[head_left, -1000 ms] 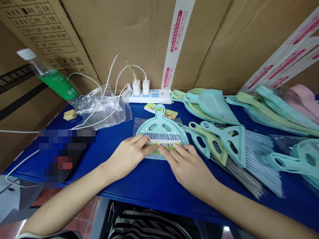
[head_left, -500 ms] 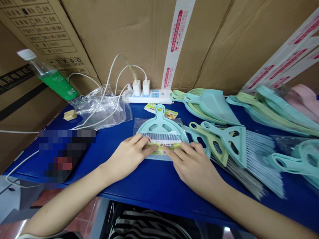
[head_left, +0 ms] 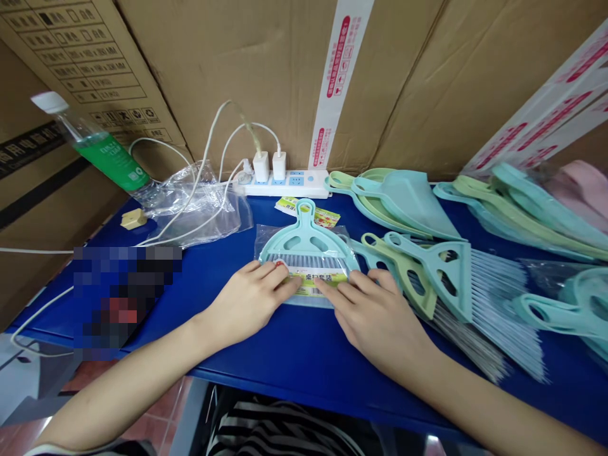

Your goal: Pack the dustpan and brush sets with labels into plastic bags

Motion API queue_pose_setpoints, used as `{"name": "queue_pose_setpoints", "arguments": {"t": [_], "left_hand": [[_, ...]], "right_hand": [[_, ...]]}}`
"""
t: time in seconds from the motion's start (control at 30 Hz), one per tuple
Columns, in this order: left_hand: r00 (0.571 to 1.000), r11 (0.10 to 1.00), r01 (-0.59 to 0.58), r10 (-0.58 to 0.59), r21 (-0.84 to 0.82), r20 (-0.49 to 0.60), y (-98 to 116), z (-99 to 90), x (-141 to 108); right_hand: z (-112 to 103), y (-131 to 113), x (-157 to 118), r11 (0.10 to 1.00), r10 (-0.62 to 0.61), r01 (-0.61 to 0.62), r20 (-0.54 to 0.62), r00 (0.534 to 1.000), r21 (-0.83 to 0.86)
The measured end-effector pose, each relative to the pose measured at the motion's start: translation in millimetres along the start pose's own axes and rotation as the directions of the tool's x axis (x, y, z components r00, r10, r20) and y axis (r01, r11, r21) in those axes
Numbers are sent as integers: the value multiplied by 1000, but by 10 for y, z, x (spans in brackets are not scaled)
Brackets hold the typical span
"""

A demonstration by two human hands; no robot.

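A light-blue brush and dustpan set [head_left: 308, 244] lies flat in a clear plastic bag, handle pointing away from me. Across its lower part runs a yellow and white label [head_left: 323, 278] with printed characters. My left hand [head_left: 254, 291] is at the bag's left edge, fingers curled over it, the thumb side reaching onto the label. On the opposite edge, my right hand [head_left: 368, 304] has its index finger stretched onto the label and its other fingers bent at the bag's side. The fingertips under the left hand are partly hidden.
Loose brushes [head_left: 430, 272] lie right of the bag, with stacked dustpans [head_left: 408, 196] behind and bagged sets [head_left: 532, 202] farther right. A white power strip [head_left: 289, 183] with cables, crumpled clear bags [head_left: 204, 209], a bottle [head_left: 111, 158] and loose labels [head_left: 325, 218] are at the back.
My right hand has shifted slightly right and its index fingertip has slid a little along the label. The left hand and the bagged set have barely moved.
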State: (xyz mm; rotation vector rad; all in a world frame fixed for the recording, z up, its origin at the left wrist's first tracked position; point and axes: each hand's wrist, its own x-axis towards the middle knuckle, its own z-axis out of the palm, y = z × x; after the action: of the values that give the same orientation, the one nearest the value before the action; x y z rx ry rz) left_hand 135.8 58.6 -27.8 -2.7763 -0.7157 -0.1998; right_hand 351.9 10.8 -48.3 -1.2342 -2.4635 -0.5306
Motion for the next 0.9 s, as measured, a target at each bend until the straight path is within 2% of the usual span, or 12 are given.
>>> {"name": "queue_pose_setpoints", "arguments": {"t": [0.6,0.9], "left_hand": [[984,998,64,-63,1,168,12,-56,25],[988,998,56,-55,-3,142,8,-67,25]], "right_hand": [[-61,92,21,996,4,-5,-13,1000,-88],[-109,142,-11,995,28,-27,8,1000,-94]]}}
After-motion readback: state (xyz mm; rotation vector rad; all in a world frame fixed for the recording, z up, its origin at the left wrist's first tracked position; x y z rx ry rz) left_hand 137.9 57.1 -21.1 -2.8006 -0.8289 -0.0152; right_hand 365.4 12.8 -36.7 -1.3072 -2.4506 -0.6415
